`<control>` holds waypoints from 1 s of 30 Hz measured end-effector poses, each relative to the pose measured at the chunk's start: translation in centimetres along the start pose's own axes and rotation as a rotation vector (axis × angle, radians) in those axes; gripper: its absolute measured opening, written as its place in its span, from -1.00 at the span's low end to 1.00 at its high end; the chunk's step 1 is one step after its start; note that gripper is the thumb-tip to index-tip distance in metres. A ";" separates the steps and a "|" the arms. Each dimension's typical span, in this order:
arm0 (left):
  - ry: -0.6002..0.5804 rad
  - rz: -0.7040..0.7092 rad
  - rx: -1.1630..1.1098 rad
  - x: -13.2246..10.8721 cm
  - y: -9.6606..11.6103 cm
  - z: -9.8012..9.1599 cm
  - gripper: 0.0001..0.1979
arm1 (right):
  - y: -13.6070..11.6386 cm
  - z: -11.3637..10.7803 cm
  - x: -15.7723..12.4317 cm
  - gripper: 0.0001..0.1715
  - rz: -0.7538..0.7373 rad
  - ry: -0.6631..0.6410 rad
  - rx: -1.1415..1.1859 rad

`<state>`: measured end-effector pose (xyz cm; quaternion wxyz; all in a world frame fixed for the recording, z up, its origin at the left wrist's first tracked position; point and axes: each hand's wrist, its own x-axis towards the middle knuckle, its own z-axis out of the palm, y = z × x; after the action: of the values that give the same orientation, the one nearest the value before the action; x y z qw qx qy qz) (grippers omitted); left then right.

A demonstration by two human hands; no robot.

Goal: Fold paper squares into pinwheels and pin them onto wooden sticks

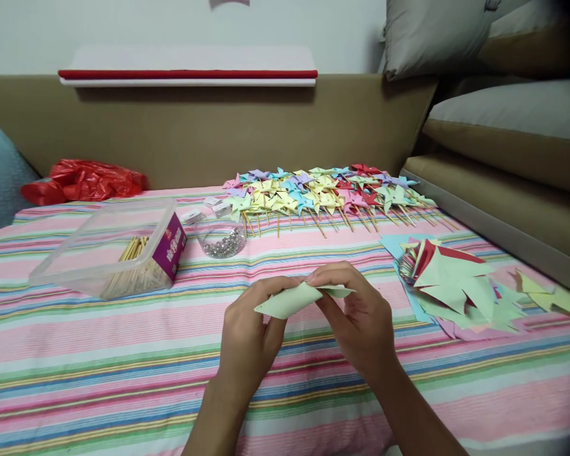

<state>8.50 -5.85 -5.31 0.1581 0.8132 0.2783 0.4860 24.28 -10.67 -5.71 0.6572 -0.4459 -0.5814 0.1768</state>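
Observation:
My left hand [249, 335] and my right hand [358, 316] both pinch a pale green piece of folded paper [289, 299] held above the striped cloth [123, 354]. The fingers of each hand are closed on the paper's edges, with the right fingertips curling over its top. A pile of cut coloured paper pieces [460, 285] lies to the right of my hands. Farther back lies a row of finished paper pinwheels on sticks [332, 193].
A clear plastic box of wooden sticks [118, 250] lies tipped at the left. Beside it sits a small clear bag of silver pins [221, 240]. A red plastic bag [83, 180] lies at the back left. Cushions [503, 120] rise at the right.

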 end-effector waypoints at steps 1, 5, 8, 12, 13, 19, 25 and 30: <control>0.005 0.005 -0.003 0.0 0.0 0.0 -0.74 | 0.0 0.1 0.0 -0.86 0.007 -0.002 0.002; 0.010 0.026 -0.006 0.1 -0.1 0.2 -0.72 | 0.1 0.4 0.0 -0.89 0.041 -0.017 0.000; -0.009 0.046 0.024 0.1 -0.3 0.1 -0.73 | 0.2 0.4 0.0 -0.88 0.037 -0.038 -0.012; -0.018 0.083 0.037 0.1 -0.6 0.1 -0.74 | 0.4 0.3 0.2 -0.90 0.053 -0.074 -0.058; -0.020 0.083 0.033 0.1 -0.6 0.1 -0.74 | 0.5 0.4 0.2 -0.90 0.060 -0.082 -0.067; -0.069 -0.103 -0.057 0.1 -0.3 0.2 -0.80 | 0.9 0.8 0.5 -0.91 0.125 -0.030 -0.086; -0.057 -0.297 -0.004 0.3 -0.1 -1.8 -0.76 | 1.2 0.4 1.3 -0.65 0.370 0.181 0.062; 0.070 -0.424 0.277 1.0 0.5 -9.3 -0.72 | 1.8 0.9 1.9 -0.49 0.510 0.306 0.297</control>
<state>0.84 -5.75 0.07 0.1340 0.7332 0.5118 0.4272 24.46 -7.87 -6.07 0.7293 -0.4978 -0.3133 0.3496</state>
